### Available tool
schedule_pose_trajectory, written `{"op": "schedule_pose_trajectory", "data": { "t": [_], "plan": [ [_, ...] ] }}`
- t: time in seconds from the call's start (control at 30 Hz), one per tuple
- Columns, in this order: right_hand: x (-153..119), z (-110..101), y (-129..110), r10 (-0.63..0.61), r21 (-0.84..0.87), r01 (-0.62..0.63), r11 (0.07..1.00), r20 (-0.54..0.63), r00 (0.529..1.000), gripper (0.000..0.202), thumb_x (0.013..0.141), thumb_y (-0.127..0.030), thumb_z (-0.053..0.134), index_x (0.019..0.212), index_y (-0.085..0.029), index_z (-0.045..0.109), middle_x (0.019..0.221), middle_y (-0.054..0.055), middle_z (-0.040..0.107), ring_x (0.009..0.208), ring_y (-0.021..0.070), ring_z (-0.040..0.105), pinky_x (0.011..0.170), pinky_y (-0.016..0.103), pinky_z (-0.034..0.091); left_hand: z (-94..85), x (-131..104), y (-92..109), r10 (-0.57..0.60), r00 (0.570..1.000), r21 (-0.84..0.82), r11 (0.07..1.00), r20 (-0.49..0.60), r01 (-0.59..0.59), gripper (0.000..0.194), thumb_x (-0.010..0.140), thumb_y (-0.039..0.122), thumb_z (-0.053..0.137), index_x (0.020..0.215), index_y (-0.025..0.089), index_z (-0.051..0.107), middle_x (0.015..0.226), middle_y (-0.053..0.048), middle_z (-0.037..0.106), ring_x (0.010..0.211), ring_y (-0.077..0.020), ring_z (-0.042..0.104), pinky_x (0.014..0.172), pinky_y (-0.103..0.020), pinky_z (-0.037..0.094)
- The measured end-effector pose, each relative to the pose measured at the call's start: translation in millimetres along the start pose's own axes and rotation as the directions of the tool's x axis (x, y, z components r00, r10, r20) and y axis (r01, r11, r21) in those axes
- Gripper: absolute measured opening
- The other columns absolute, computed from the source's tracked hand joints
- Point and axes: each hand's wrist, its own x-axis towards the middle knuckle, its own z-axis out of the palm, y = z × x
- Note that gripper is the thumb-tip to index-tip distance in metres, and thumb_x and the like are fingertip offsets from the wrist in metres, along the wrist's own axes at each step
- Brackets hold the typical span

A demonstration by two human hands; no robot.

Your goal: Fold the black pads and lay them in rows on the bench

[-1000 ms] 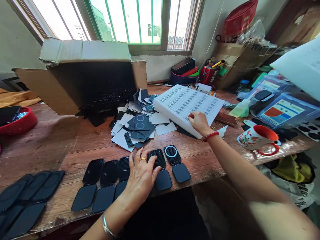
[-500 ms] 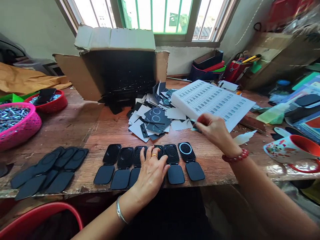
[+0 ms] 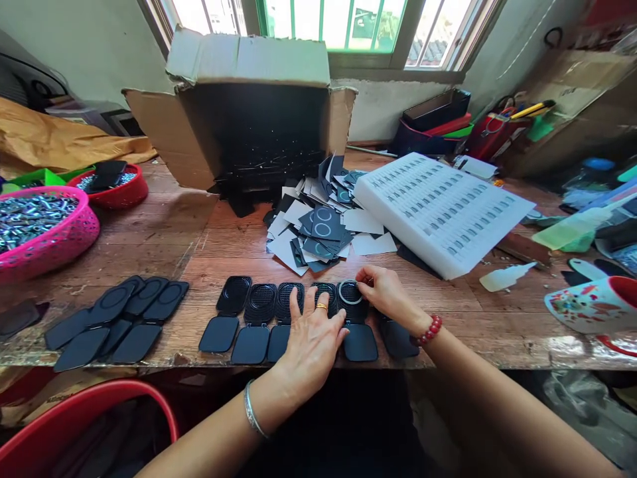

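Several hinged black cases (image 3: 234, 296) lie opened in a row along the table's front edge, with flat square lids (image 3: 218, 334) toward me. My left hand (image 3: 312, 338) rests over the middle cases, fingers spread, and hides parts of them. Near the right end of the row, my right hand (image 3: 385, 292) pinches a pale ring (image 3: 350, 293) at its right side, over the round recess of a case. Another case at the far right lies partly under my right hand and wrist; its lid (image 3: 399, 338) shows.
Black and white cards (image 3: 324, 226) lie heaped before an open cardboard box (image 3: 249, 61). A white block with rows of slots (image 3: 442, 206) sits behind right. Stacked black cases (image 3: 112, 302), a pink basket (image 3: 74, 232) and a red basket (image 3: 130, 188) are left; a mug (image 3: 580, 302) is right.
My right hand has moved down and left from beside the white block to the case with the pale ring. My left hand stays over the middle cases. The whole view has shifted a little.
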Motion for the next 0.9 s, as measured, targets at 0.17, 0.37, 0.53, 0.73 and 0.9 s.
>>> {"op": "schedule_pose_trajectory", "data": {
  "t": [0.17,0.37,0.53,0.73,0.9],
  "plan": [
    [-0.3,1.3,-1.4,-0.082,-0.165,0.076,0.983,-0.029,0.996,0.017,0.075,-0.004,0.056,0.067,-0.018,0.062,0.076,0.005,0.066,0.072,0.0166,0.058,0.07,0.027,0.043,0.8,-0.8,-1.8,0.011,1.0,-0.01,1.0,-0.003,-0.011,0.025,0.093,0.037,0.06,0.114,0.031,0.072,0.132,-0.014,0.059,0.135,-0.0374,0.041,0.111,-0.067,0.025],
    [-15.2,4.1,-7.0,-0.132,-0.272,0.121,0.955,-0.024,0.991,0.016,0.083,-0.007,0.055,0.078,-0.016,0.067,0.086,0.009,0.067,0.075,0.0188,0.059,0.071,0.029,0.043,-1.3,1.1,-1.0,0.011,1.0,-0.009,1.0,-0.008,-0.011,0.024,0.092,0.036,0.061,0.112,0.031,0.072,0.131,-0.012,0.059,0.134,-0.0368,0.041,0.111,-0.067,0.025],
    [-18.4,-27.1,-4.7,-0.196,-0.36,0.136,0.923,-0.137,0.971,0.014,0.086,-0.013,0.055,0.085,-0.019,0.069,0.089,0.008,0.069,0.08,0.0202,0.062,0.074,0.029,0.045,-3.8,7.4,-0.2,-0.005,0.997,-0.012,1.0,-0.073,0.005,0.033,0.088,0.028,0.068,0.121,0.031,0.069,0.13,-0.013,0.061,0.131,-0.0364,0.045,0.111,-0.065,0.028],
    [41.2,-132.7,42.0,-0.016,-0.347,-0.178,0.921,-0.491,0.871,0.02,0.082,-0.012,0.05,0.083,-0.014,0.07,0.086,0.012,0.072,0.083,0.025,0.064,0.077,0.035,0.046,-4.8,10.7,-4.5,0.03,0.989,-0.015,0.999,-0.144,-0.033,0.026,0.086,0.022,0.068,0.111,0.027,0.074,0.125,-0.014,0.063,0.129,-0.0374,0.046,0.11,-0.066,0.027],
    [74.6,-158.8,74.5,0.094,-0.286,-0.256,0.923,-0.479,0.873,0.011,0.069,-0.011,0.06,0.066,-0.014,0.07,0.069,0.009,0.071,0.072,0.0229,0.063,0.072,0.034,0.047,-0.2,2.9,-19.5,0.037,0.979,0.012,0.999,-0.199,-0.036,0.023,0.085,0.021,0.067,0.106,0.027,0.075,0.122,-0.014,0.064,0.124,-0.0374,0.049,0.107,-0.066,0.031]
  ]
}}
